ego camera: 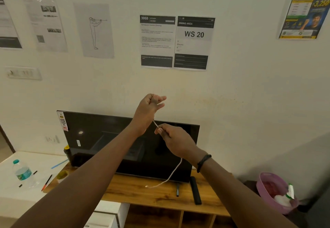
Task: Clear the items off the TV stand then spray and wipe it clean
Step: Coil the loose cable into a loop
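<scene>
step: clearing, as i read it; the cable is the item in hand, and nothing looks sprayed or wiped yet.
next move: probably coil the slack toward the left hand, lift the loose end off the wood and set the cable aside; the remote is not yet cleared.
tv (107, 143): upright on the stand against the wall, screen dark.
tv stand (142, 193): wooden top, below both hands.
left hand (149, 109): raised above the tv, fingers curled round the cable's upper end, a closed grip on it.
right hand (172, 139): just below the left, pinching the cable partway along in a narrow grip.
remote (195, 190): black, lying on the stand, right of the cable's loose end.
cable (174, 172): thin and white; short stretch between the two grips, then a loose curve down from the right hand, its end reaching the stand in front of the tv.
</scene>
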A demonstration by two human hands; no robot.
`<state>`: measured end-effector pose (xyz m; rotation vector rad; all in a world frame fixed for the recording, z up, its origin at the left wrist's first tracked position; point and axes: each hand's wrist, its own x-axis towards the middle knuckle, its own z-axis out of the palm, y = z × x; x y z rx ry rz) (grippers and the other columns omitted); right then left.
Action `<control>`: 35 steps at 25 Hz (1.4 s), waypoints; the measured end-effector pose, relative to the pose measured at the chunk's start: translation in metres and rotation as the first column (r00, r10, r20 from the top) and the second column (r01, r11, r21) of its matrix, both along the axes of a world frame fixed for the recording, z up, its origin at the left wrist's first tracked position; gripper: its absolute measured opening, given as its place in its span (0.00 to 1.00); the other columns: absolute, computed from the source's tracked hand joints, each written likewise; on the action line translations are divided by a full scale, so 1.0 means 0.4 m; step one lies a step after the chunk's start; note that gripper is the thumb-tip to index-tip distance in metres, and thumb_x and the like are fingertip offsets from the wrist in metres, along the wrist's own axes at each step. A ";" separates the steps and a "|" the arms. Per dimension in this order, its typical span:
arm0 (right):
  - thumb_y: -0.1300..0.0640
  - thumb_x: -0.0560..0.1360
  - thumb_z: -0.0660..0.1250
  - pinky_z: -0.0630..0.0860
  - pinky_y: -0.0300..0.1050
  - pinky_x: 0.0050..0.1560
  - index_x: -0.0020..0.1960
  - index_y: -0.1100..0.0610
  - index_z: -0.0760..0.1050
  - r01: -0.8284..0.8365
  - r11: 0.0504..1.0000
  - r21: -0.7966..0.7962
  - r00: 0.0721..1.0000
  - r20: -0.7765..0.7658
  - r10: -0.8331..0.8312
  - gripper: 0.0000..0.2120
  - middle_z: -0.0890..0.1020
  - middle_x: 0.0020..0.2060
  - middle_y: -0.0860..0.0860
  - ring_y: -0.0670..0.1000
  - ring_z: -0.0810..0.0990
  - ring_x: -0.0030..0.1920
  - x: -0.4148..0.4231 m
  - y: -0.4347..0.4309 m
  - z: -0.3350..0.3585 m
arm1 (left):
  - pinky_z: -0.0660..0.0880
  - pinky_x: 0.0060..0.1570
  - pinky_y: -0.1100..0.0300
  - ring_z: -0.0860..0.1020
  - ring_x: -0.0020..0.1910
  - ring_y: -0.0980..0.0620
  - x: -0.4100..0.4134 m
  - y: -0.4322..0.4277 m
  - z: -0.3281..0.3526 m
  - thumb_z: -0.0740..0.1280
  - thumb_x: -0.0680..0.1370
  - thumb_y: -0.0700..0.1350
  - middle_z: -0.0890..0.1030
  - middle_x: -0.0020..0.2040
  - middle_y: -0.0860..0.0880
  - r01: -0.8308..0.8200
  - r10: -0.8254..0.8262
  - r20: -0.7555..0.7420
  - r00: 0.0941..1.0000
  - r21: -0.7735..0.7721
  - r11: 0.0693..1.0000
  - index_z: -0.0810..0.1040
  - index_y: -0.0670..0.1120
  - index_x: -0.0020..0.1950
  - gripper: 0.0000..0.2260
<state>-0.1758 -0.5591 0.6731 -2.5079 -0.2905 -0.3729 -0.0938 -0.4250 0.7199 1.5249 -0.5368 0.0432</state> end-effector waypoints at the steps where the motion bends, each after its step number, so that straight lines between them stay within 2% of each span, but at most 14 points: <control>1: 0.47 0.86 0.57 0.67 0.36 0.36 0.60 0.48 0.77 -0.009 0.999 -0.032 1.000 0.018 0.009 0.12 0.76 0.36 0.41 0.40 0.76 0.33 -0.004 -0.003 0.017 | 0.81 0.59 0.53 0.86 0.53 0.50 0.000 0.011 -0.008 0.57 0.87 0.48 0.85 0.58 0.52 -0.030 0.020 0.081 0.996 0.125 0.992 0.76 0.47 0.53 0.11; 3: 0.46 0.86 0.57 0.68 0.39 0.35 0.56 0.48 0.76 -0.013 0.998 -0.062 0.998 0.067 0.017 0.11 0.77 0.35 0.44 0.44 0.74 0.33 -0.006 -0.019 0.057 | 0.82 0.42 0.55 0.85 0.37 0.49 -0.009 0.030 -0.025 0.56 0.87 0.50 0.87 0.47 0.53 -0.067 0.006 0.185 0.983 0.326 0.943 0.76 0.49 0.52 0.11; 5: 0.46 0.86 0.58 0.67 0.41 0.34 0.54 0.49 0.75 0.024 0.996 -0.085 0.992 0.126 -0.014 0.10 0.76 0.34 0.45 0.45 0.73 0.32 -0.001 -0.042 0.092 | 0.76 0.28 0.58 0.78 0.25 0.50 -0.023 0.038 -0.040 0.56 0.87 0.51 0.86 0.39 0.51 -0.040 -0.028 0.159 0.987 0.407 0.913 0.77 0.49 0.52 0.13; 9: 0.45 0.84 0.62 0.66 0.42 0.33 0.54 0.47 0.75 0.125 0.987 -0.103 0.968 0.232 -0.098 0.07 0.76 0.32 0.44 0.44 0.73 0.32 0.018 -0.081 0.134 | 0.65 0.22 0.63 0.67 0.21 0.54 -0.054 0.044 -0.050 0.53 0.88 0.54 0.76 0.28 0.48 0.148 -0.143 -0.038 0.989 0.311 0.939 0.79 0.43 0.51 0.21; 12: 0.45 0.84 0.62 0.74 0.47 0.36 0.56 0.49 0.78 0.125 0.992 -0.007 0.959 0.257 -0.119 0.10 0.81 0.37 0.47 0.47 0.75 0.33 0.029 -0.092 0.140 | 0.61 0.20 0.64 0.61 0.21 0.54 -0.070 0.062 -0.038 0.54 0.88 0.54 0.69 0.27 0.49 0.349 -0.333 -0.145 0.932 0.110 0.931 0.78 0.45 0.48 0.20; 15: 0.48 0.85 0.61 0.76 0.51 0.39 0.57 0.52 0.80 0.094 0.986 0.139 0.964 0.235 -0.125 0.12 0.83 0.40 0.49 0.50 0.77 0.35 0.030 -0.067 0.102 | 0.61 0.21 0.64 0.61 0.21 0.55 -0.075 0.069 -0.019 0.54 0.87 0.53 0.71 0.31 0.48 0.439 -0.467 -0.193 0.863 -0.174 0.882 0.78 0.47 0.48 0.18; 18: 0.52 0.86 0.59 0.76 0.47 0.38 0.63 0.52 0.79 0.097 0.977 0.190 0.981 0.146 -0.126 0.12 0.83 0.41 0.50 0.49 0.76 0.34 0.025 -0.010 0.037 | 0.69 0.25 0.63 0.73 0.25 0.53 -0.076 0.059 -0.005 0.54 0.88 0.51 0.84 0.46 0.43 0.388 -0.454 -0.159 0.877 -0.323 0.863 0.75 0.45 0.54 0.14; 20: 0.53 0.86 0.58 0.80 0.49 0.41 0.65 0.52 0.77 0.113 0.973 0.202 0.988 0.083 -0.132 0.12 0.83 0.42 0.49 0.49 0.78 0.36 0.020 0.030 0.003 | 0.80 0.34 0.59 0.85 0.38 0.46 -0.070 0.051 -0.003 0.53 0.88 0.50 0.84 0.60 0.40 0.336 -0.423 -0.167 0.891 -0.385 0.860 0.72 0.44 0.55 0.13; 23: 0.50 0.87 0.56 0.75 0.45 0.37 0.60 0.50 0.77 0.114 0.976 0.188 0.992 0.030 -0.121 0.12 0.77 0.35 0.43 0.44 0.75 0.34 0.014 0.069 -0.025 | 0.82 0.57 0.50 0.83 0.61 0.39 -0.051 0.047 -0.015 0.51 0.88 0.49 0.83 0.64 0.40 0.271 -0.376 -0.177 0.910 -0.432 0.860 0.72 0.44 0.56 0.14; 25: 0.48 0.87 0.56 0.71 0.40 0.35 0.61 0.48 0.77 0.092 0.986 0.140 0.996 -0.003 -0.092 0.12 0.75 0.34 0.42 0.43 0.73 0.31 0.006 0.079 -0.032 | 0.78 0.65 0.48 0.82 0.64 0.42 -0.037 0.049 -0.025 0.51 0.88 0.48 0.83 0.64 0.43 0.221 -0.305 -0.174 0.936 -0.382 0.897 0.73 0.43 0.56 0.14; 27: 0.48 0.86 0.56 0.71 0.39 0.36 0.61 0.47 0.77 0.041 0.998 0.053 0.999 -0.021 -0.040 0.12 0.78 0.37 0.41 0.43 0.75 0.32 -0.008 0.080 -0.028 | 0.78 0.64 0.51 0.83 0.62 0.47 -0.027 0.058 -0.030 0.52 0.88 0.48 0.84 0.63 0.47 0.156 -0.188 -0.121 0.975 -0.235 0.959 0.74 0.43 0.56 0.14; 30: 0.46 0.86 0.55 0.69 0.38 0.35 0.60 0.48 0.75 -0.015 0.989 -0.145 0.998 0.055 0.023 0.12 0.77 0.36 0.43 0.43 0.75 0.33 -0.025 0.065 0.013 | 0.82 0.45 0.60 0.87 0.44 0.50 -0.027 0.081 -0.027 0.55 0.87 0.51 0.85 0.61 0.51 0.061 -0.064 0.040 0.997 0.064 0.996 0.75 0.46 0.54 0.13; 32: 0.46 0.86 0.55 0.67 0.37 0.34 0.57 0.47 0.74 -0.014 0.981 -0.194 0.992 0.121 0.038 0.10 0.75 0.34 0.43 0.43 0.74 0.32 -0.026 0.043 0.058 | 0.76 0.31 0.66 0.80 0.29 0.58 -0.030 0.093 -0.031 0.54 0.87 0.52 0.86 0.53 0.54 -0.040 -0.007 0.166 0.986 0.275 0.961 0.76 0.50 0.52 0.13; 35: 0.46 0.85 0.58 0.65 0.37 0.33 0.56 0.48 0.75 0.057 0.973 -0.223 0.972 0.234 -0.003 0.09 0.73 0.32 0.41 0.41 0.72 0.31 -0.012 0.005 0.120 | 0.68 0.28 0.66 0.73 0.24 0.61 -0.039 0.092 -0.048 0.53 0.87 0.55 0.83 0.36 0.53 0.033 -0.091 0.140 0.986 0.370 0.929 0.78 0.49 0.47 0.19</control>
